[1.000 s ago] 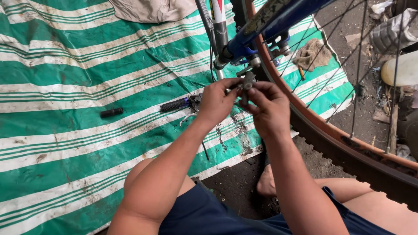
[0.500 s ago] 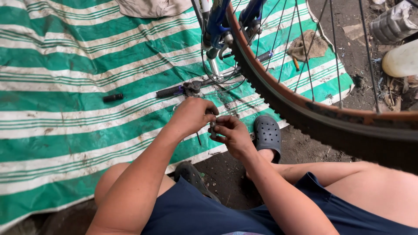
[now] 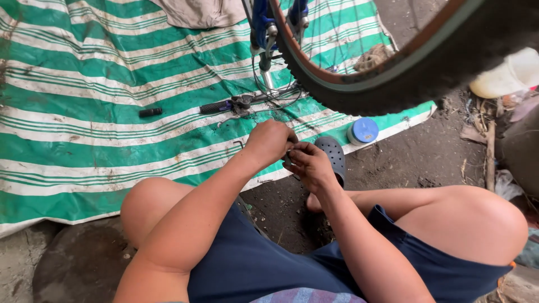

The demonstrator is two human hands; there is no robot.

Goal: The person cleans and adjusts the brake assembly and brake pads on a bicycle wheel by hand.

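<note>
My left hand (image 3: 270,141) and my right hand (image 3: 309,164) meet in front of me, low between my knees, fingers pinched together on a small dark metal part (image 3: 288,155) that is mostly hidden by the fingers. Just beyond the hands lies the upturned blue bicycle's handlebar with a black grip and brake lever (image 3: 236,104) on a green and white striped tarp (image 3: 84,112). The bicycle's front wheel (image 3: 393,67), black tyre on a brownish rim, arcs above the right side of the view.
A short black cylinder (image 3: 150,112) lies on the tarp at the left. A blue-lidded round tub (image 3: 362,131) sits at the tarp's edge by my grey clog (image 3: 333,157). A grey cloth (image 3: 196,11) is at the top. Dirt ground and litter lie at the right.
Both hands have drawn back from the wheel hub toward my lap, still pinched together. The view has tilted down and the wheel now sits higher and further right.
</note>
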